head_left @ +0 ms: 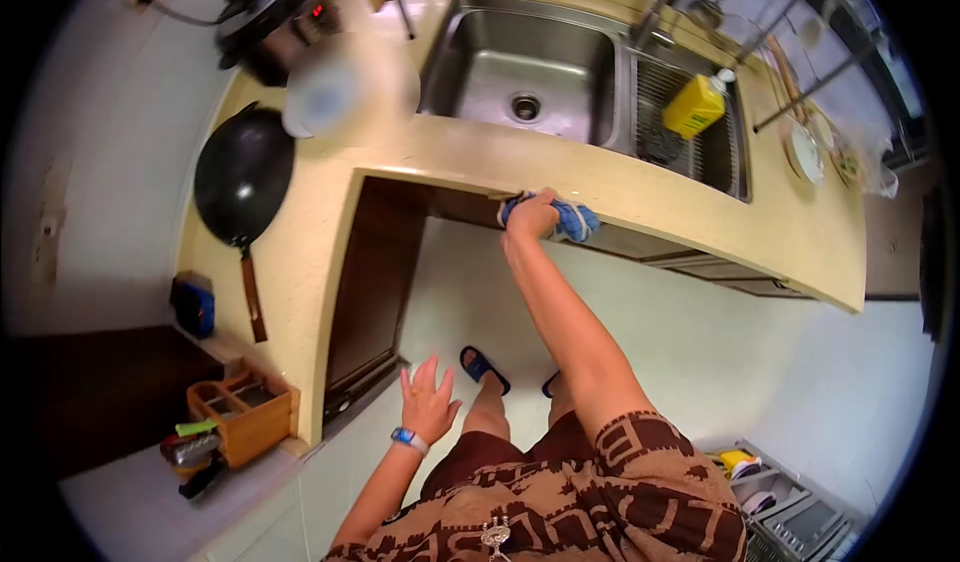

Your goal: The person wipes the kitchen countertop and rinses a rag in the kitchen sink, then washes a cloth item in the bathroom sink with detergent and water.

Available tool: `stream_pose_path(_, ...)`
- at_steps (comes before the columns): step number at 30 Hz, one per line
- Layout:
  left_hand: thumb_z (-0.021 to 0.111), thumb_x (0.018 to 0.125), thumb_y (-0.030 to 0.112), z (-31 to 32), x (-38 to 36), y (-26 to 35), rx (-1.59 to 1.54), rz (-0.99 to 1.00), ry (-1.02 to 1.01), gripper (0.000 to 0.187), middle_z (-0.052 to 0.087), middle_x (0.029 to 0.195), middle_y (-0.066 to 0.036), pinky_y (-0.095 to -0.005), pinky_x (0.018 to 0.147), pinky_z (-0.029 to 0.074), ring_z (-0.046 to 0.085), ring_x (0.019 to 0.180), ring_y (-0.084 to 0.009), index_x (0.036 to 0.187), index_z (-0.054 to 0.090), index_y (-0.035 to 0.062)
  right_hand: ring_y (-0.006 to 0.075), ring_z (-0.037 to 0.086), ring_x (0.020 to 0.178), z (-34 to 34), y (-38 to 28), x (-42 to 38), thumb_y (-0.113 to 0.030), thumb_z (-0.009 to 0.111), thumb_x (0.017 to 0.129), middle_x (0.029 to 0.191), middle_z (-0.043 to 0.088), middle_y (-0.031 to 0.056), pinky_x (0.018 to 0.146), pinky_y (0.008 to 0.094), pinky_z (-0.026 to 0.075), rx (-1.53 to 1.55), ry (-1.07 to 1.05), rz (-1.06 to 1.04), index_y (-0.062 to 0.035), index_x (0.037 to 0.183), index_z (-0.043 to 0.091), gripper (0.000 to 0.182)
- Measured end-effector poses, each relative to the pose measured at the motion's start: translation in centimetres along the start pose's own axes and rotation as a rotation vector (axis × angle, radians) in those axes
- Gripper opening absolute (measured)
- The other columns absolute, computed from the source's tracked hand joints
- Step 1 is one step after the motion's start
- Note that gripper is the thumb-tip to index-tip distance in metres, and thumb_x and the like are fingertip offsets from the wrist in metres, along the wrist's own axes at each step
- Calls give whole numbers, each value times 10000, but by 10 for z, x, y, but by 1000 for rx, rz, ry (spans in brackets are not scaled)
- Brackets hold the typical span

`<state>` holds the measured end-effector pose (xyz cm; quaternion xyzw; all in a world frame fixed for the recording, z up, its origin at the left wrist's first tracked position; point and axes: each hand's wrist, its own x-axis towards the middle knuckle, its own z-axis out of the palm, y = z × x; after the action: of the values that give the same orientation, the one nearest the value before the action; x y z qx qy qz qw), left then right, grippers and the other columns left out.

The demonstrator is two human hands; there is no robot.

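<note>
My right hand [532, 218] is closed around a blue and white cloth [574, 222] at the front edge of the yellow countertop [480, 147], just below the sink. Part of the cloth is hidden behind my fingers. Down to the left, my left hand [428, 404] hangs in the air with its fingers spread, holding nothing. A watch [408, 439] with a light strap is on that wrist. Beyond the cloth lies the steel sink basin [540, 72]. A yellow bottle [695, 105] with a white top leans in the smaller ribbed basin.
On the left counter lies a black wok [243, 174] with a wooden handle, near a pressure cooker [275, 27]. A wooden utensil holder [245, 412] stands lower left. White bowls [803, 154] sit at the right end. A grey rack [800, 507] stands at lower right.
</note>
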<state>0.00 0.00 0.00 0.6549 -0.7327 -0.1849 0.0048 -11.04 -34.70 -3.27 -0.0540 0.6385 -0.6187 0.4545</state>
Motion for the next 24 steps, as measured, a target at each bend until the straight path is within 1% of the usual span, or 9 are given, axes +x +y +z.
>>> stream_pose_path(5,731,793,268,4,-95,-37,-140,-394,-41,565,357,1431,-233,-626,1097,211,353,1314,-395,1277,539,48,342,632,962,91,18,-86,-384,416,1007,1146,633,210,808,431,495,-217,-15,431,85,1235,497,528)
stream_pose_path(6,726,795,256,-10,-120,-52,-110,-455,3,528,384,1409,-236,-614,1094,226,370,1296,-398,1249,560,41,318,646,897,118,63,-96,-376,401,1015,1111,646,156,750,406,527,-268,-109,403,-7,1229,544,450)
stream_pose_path(7,726,795,256,-7,-128,-55,-120,-476,14,528,384,1409,-236,-614,1094,226,370,1296,-398,1249,560,41,293,658,839,130,98,-86,-311,441,1010,1079,659,140,742,387,551,204,-429,565,-32,1187,582,360)
stream_pose_path(8,722,798,251,-1,-130,-56,-164,-502,42,516,397,1398,-236,-608,1091,234,376,1290,-397,1241,567,37,285,665,837,127,112,-76,-279,467,1000,1074,666,138,773,384,555,150,-720,645,-33,1169,592,323)
stream_pose_path(13,699,813,245,-15,-149,-73,-223,-535,123,475,439,1367,-214,-575,1082,269,403,1265,-378,1222,585,33,267,680,894,84,51,-126,-210,565,947,1023,692,139,824,366,553,69,-1138,649,-25,1097,628,247)
stream_pose_path(17,710,802,237,-15,-141,-88,-278,-528,191,476,459,1343,-190,-580,1065,289,421,1252,-367,1217,574,49,154,638,821,26,-49,-85,-264,702,842,958,697,66,776,322,503,-581,-962,-158,-5,1056,685,336)
stream_pose_path(19,691,814,237,-22,-132,-94,-284,-513,175,448,457,1355,-197,-557,1081,286,415,1251,-370,1206,602,38,314,640,962,9,-79,-37,-289,679,803,1095,672,175,851,383,481,-1009,-800,-711,31,1049,673,403)
stream_pose_path(20,694,809,236,-24,-123,-98,-263,-510,180,464,460,1354,-188,-558,1080,286,417,1250,-370,1220,592,44,378,519,1196,3,-87,-12,-321,646,824,1270,585,207,955,435,439,-1286,-756,-822,42,1112,646,463)
stream_pose_path(24,700,805,243,-51,-55,-128,-181,-498,200,575,446,1377,-181,-565,1088,281,449,1221,-380,1313,511,51,381,252,1419,5,-37,2,-430,612,860,1515,361,132,1034,628,331,-1593,-726,-1331,22,1251,578,598)
